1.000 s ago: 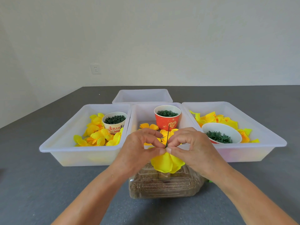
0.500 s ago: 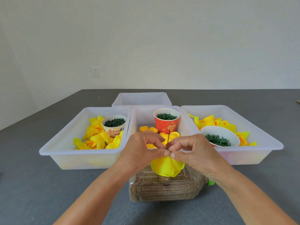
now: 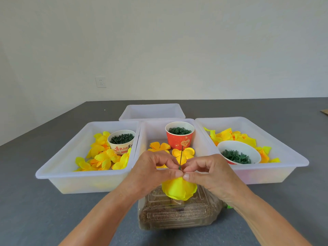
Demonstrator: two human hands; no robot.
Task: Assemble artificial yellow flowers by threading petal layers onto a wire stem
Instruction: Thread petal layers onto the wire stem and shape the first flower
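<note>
Partly hidden wire stem [image 3: 180,158] (behind hands [image 3: 179,172])

Single head-worn view, forward and down, close over the hands [image 3: 179,173], wide-angle, perhaps edge-warped.

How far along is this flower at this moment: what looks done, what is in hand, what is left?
Done: yellow petal layers already sit on the wire stem, hanging below the fingers. In hand: left hand and right hand pinch the stem just above them. Left: loose petals remain in the left tray, and green pieces fill the red cup.
</note>
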